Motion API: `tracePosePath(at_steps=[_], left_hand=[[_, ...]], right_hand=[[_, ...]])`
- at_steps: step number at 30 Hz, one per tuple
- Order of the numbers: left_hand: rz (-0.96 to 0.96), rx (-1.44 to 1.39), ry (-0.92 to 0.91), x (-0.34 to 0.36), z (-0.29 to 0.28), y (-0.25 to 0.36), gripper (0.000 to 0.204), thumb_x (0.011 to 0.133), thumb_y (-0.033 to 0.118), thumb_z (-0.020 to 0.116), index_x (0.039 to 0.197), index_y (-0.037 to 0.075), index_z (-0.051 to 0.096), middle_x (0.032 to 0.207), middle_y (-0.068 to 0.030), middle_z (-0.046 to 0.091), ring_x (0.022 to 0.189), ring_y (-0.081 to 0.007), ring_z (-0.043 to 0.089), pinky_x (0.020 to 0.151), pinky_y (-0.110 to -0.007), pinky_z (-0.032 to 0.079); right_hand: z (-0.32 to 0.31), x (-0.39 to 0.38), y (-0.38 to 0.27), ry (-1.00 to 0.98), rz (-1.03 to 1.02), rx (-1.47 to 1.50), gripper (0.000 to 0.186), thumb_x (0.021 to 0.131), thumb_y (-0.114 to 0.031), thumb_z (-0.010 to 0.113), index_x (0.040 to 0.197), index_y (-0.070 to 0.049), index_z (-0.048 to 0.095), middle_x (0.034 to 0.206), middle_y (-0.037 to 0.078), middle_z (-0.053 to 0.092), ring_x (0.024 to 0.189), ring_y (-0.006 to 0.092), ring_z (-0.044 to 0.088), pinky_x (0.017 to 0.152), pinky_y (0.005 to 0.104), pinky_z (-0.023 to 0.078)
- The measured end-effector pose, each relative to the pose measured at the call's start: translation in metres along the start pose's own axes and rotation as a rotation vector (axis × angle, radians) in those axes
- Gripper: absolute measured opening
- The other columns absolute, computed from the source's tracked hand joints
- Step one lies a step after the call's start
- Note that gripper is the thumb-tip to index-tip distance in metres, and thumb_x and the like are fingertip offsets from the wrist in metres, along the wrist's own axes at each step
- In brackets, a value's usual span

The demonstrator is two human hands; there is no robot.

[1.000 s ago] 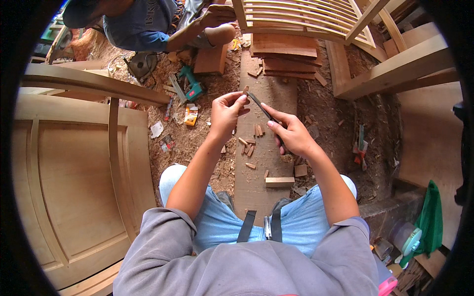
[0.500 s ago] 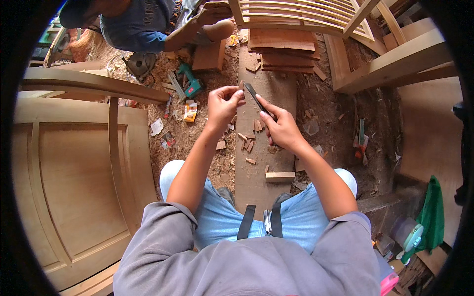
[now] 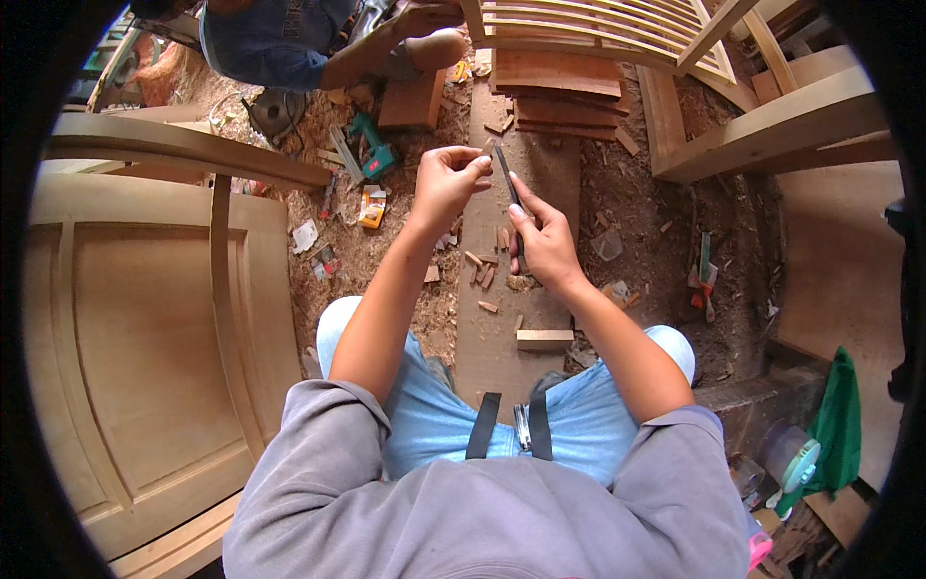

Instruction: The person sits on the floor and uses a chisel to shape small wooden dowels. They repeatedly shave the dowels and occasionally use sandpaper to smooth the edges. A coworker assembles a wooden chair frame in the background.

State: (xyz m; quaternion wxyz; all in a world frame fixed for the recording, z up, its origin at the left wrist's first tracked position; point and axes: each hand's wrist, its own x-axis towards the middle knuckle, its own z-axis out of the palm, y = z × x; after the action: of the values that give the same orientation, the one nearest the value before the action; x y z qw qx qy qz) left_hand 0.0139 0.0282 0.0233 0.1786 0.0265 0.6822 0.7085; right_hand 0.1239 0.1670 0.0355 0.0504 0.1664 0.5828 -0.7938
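Over the long wooden board (image 3: 482, 357) between my knees, my left hand (image 3: 453, 181) pinches a small piece of wood (image 3: 488, 147) between thumb and fingers. My right hand (image 3: 546, 236) is closed round a dark, narrow, blade-like tool (image 3: 505, 175), its exact kind unclear. The tool slants up and left, its tip right beside the small piece; whether they touch I cannot tell. Below my hands, several small wood pieces (image 3: 487, 278) lie scattered on the board. A pale rectangular wood block (image 3: 545, 340) rests nearer to me.
Reddish planks (image 3: 559, 72) are stacked at the board's far end, by a slatted wooden frame (image 3: 598, 27). A green power tool (image 3: 371, 150) lies on shavings at far left, near another person (image 3: 275, 43). A panelled door (image 3: 159, 357) stands left; wooden beams (image 3: 772, 121) cross at right.
Both hands have shifted slightly, the left rightward and up with the small piece. The tool now stands more upright. The other person leans farther toward the upper edge.
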Motion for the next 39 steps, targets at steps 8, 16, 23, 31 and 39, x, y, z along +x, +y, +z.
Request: tracePosePath(at_steps=[8, 16, 23, 31, 39], left_hand=[[-0.199, -0.067, -0.227, -0.043, 0.005, -0.002, 0.022, 0.09, 0.012, 0.072, 0.107, -0.003, 0.069, 0.094, -0.0078, 0.071, 0.085, -0.0143, 0.069, 0.075, -0.029, 0.06], [-0.154, -0.257, -0.017, -0.019, -0.013, 0.003, 0.024, 0.092, 0.015, 0.07, 0.111, 0.001, 0.066, 0.097, -0.0066, 0.07, 0.088, -0.0131, 0.067, 0.077, -0.03, 0.058], [-0.126, -0.178, 0.029, -0.012, -0.011, -0.003, 0.027, 0.093, 0.016, 0.07, 0.114, 0.0, 0.065, 0.102, -0.0086, 0.07, 0.093, -0.0149, 0.067, 0.078, -0.032, 0.057], [0.0, -0.053, -0.014, -0.011, -0.008, -0.013, 0.019, 0.093, 0.013, 0.07, 0.107, 0.0, 0.07, 0.096, -0.0053, 0.072, 0.087, -0.0106, 0.067, 0.073, -0.025, 0.054], [0.098, 0.382, -0.018, -0.01, -0.007, -0.012, 0.02, 0.088, 0.013, 0.073, 0.102, -0.003, 0.072, 0.09, -0.0065, 0.073, 0.081, -0.01, 0.065, 0.075, -0.026, 0.052]], right_hand=[[-0.09, 0.03, -0.074, 0.547, -0.306, 0.063, 0.042, 0.104, -0.015, 0.048, 0.146, -0.014, 0.047, 0.056, 0.001, 0.051, 0.042, 0.0119, 0.051, 0.039, 0.0295, 0.049], [-0.065, 0.015, -0.02, -0.169, -0.139, -0.06, 0.051, 0.101, -0.014, 0.054, 0.151, -0.017, 0.042, 0.059, -0.001, 0.051, 0.045, 0.0076, 0.047, 0.041, 0.0257, 0.045], [-0.042, 0.0, -0.028, -0.274, 0.015, -0.194, 0.052, 0.101, -0.017, 0.055, 0.151, -0.019, 0.041, 0.059, -0.004, 0.048, 0.049, 0.0055, 0.047, 0.044, 0.0244, 0.048], [-0.053, 0.005, -0.008, -0.298, 0.094, -0.309, 0.05, 0.102, -0.017, 0.053, 0.151, -0.02, 0.042, 0.06, -0.004, 0.047, 0.049, 0.0051, 0.047, 0.044, 0.0245, 0.048], [-0.004, -0.001, -0.032, -0.089, 0.234, -0.175, 0.038, 0.103, -0.018, 0.051, 0.141, -0.014, 0.055, 0.06, -0.003, 0.05, 0.046, 0.0066, 0.049, 0.042, 0.0262, 0.046]])
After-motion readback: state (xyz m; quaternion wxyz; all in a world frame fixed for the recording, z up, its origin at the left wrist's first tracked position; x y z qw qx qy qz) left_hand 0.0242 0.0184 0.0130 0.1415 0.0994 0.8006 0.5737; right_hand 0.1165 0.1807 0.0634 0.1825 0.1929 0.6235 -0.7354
